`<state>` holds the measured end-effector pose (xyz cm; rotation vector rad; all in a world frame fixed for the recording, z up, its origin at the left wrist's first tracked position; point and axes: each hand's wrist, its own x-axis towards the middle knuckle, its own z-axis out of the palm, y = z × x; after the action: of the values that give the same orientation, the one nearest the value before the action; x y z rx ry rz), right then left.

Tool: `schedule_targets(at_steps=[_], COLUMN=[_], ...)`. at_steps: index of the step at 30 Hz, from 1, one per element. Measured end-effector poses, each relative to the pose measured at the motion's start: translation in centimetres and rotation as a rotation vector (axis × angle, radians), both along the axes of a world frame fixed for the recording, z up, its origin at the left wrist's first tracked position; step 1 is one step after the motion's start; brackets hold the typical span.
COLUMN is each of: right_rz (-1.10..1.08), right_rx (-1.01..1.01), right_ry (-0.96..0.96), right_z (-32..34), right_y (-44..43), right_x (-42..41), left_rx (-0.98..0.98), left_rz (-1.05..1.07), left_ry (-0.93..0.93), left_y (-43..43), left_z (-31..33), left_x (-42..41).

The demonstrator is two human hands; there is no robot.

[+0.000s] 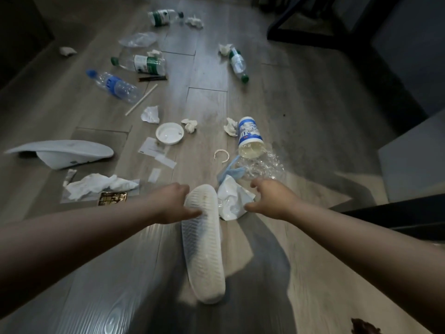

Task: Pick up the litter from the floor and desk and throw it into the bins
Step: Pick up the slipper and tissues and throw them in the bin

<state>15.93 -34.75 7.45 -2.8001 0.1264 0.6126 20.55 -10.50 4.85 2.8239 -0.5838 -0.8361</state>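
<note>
Litter is scattered over the wooden floor. My left hand grips the upper end of a long white slipper, which lies sole up, with the thumb across its tread. My right hand hovers with fingers spread and curved beside a crumpled white wrapper, holding nothing. Just beyond the wrapper lie a blue face mask, crushed clear plastic and a tipped blue-and-white cup. No bin is in view.
Farther off lie several plastic bottles, tissue balls, a white round lid, a straw, paper slips and a white tissue heap. A white tray sits at left. Dark furniture stands at the right.
</note>
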Motion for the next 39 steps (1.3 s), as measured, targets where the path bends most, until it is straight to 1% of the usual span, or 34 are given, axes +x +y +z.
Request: schedule_targets(at_steps=[4, 8, 12, 16, 20, 24, 27, 29, 33, 39], right_rz=[-0.024, -0.015, 0.004, 0.062, 0.080, -0.015, -0.094, -0.129, -0.182, -0.277], right_rx=[0.044, 0.079, 0.068, -0.002, 0.027, 0.099, 0.104, 0.108, 0.097, 0.031], right_ry=[0.045, 0.057, 0.044, 0.080, 0.073, 0.036, -0.010, -0.001, 0.071, 0.100], right_z=[-2.0, -3.4, -4.8, -6.3, -7.1, -7.5, -7.2, -6.9, -6.8, -7.4], right_y=[-0.4, 0.4, 1.1, 1.1, 0.5, -0.8, -1.8, -2.5, -3.8, -4.2], right_x=[0.3, 0.8, 2.5, 3.4, 3.1, 2.5, 2.0, 1.6, 0.7, -0.1], left_rx=[-0.034, -0.111, -0.082, -0.099, -0.139, -0.176, -0.169, -0.171, -0.163, -0.187], left_rz=[0.027, 0.134, 0.203, 0.241, 0.248, 0.316, 0.357, 0.388, 0.341, 0.309], left_ry=[0.003, 0.114, 0.219, 0.189, 0.200, 0.249, 0.267, 0.292, 0.290, 0.240], left_y=[-0.7, -1.7, -2.6, -2.0, -1.4, -2.5, -3.7, -4.2, -4.7, -4.3], left_z=[-0.8, -2.0, -4.5, -6.4, -6.8, -6.8, -6.8, -7.1, -7.4, -7.0], left_x=[0.4, -0.7, -1.2, -1.2, -1.4, -1.0, -1.0, -1.2, -0.9, -1.1])
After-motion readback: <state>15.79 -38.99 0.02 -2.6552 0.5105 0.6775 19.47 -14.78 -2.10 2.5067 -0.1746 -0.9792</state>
